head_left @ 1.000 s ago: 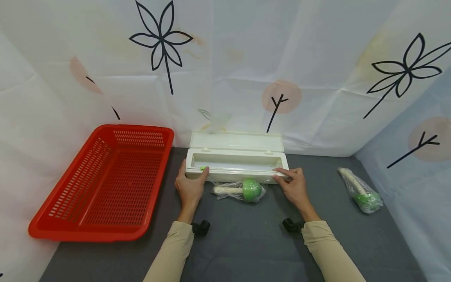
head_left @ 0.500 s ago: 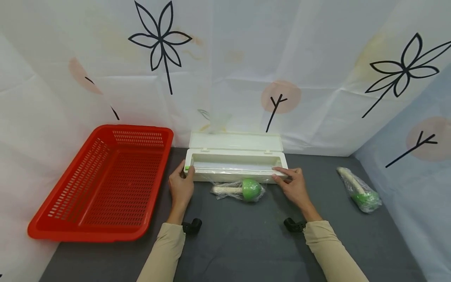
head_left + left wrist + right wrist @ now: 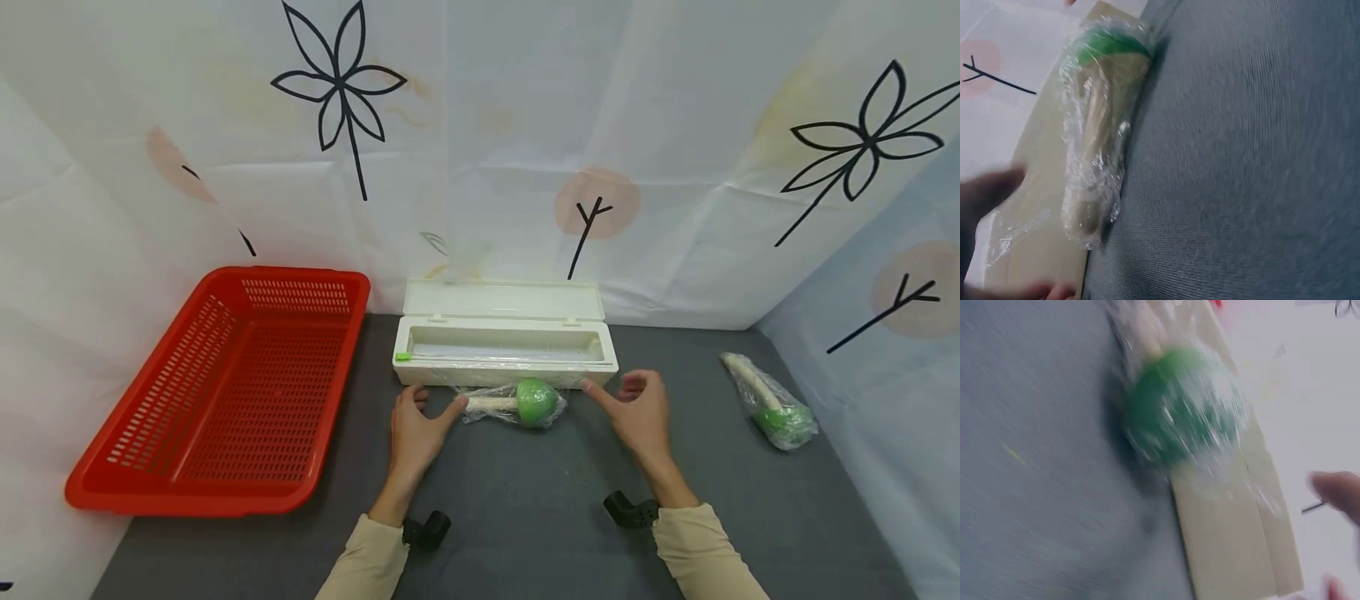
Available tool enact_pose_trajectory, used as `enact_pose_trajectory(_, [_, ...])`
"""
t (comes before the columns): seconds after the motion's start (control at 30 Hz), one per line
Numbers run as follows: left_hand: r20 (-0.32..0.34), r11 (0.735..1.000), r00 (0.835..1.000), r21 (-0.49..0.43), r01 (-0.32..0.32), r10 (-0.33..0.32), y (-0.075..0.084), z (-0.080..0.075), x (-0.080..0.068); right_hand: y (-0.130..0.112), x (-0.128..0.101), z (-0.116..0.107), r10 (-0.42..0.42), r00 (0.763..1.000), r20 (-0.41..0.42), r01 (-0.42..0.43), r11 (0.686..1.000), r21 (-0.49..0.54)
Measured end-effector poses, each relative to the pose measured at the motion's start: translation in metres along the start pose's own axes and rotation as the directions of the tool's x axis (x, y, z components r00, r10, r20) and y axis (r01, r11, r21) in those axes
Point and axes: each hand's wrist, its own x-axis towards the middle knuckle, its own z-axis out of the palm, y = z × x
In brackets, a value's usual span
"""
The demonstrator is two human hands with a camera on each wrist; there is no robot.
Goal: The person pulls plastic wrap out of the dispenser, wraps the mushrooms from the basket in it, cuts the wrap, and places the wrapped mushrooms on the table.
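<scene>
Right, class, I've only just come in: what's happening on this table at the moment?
A person in beige sleeves has both hands on either side of a plastic-wrapped toy with a green head, lying on the grey table just in front of an open white film dispenser box. The left hand has a fingertip at the toy's pale handle end; the right hand hovers open near the head end, holding nothing. A second wrapped toy lies to the right, and a red basket sits to the left.
</scene>
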Motion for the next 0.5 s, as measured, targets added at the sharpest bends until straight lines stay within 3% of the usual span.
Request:
enact_pose_trajectory(0.07, [0.075,0.998,0.996,0.035,-0.057,0.054,-0.001,0.005,0.001,0.003,-0.009,0.005,0.009,0.994,0.108,-0.004,0.999,-0.051])
enact_pose_trajectory(0.17, [0.142,0.99,0.983,0.062,-0.123,0.114,-0.003,0.01,0.005,0.008,-0.011,0.016,-0.039,0.946,0.321,0.051,0.998,-0.029])
enact_pose_trajectory(0.23, [0.149,0.986,0.978,0.056,-0.159,0.149,-0.005,0.011,0.007,0.01,-0.007,0.025,-0.084,0.923,0.376,0.077,0.996,0.033])
enact_pose_trajectory(0.33, [0.158,0.977,0.965,0.017,-0.213,0.208,-0.007,0.011,0.007,0.012,-0.004,0.033,-0.12,0.914,0.387,0.081,0.99,0.116])
enact_pose_trajectory(0.4, [0.191,0.965,0.946,-0.06,-0.254,0.261,-0.008,0.007,0.006,0.011,-0.006,0.033,-0.118,0.92,0.375,0.055,0.983,0.175])
enact_pose_trajectory(0.5, [0.298,0.925,0.887,-0.252,-0.285,0.354,-0.006,-0.001,0.005,0.006,-0.012,0.029,-0.119,0.916,0.383,-0.008,0.949,0.314])
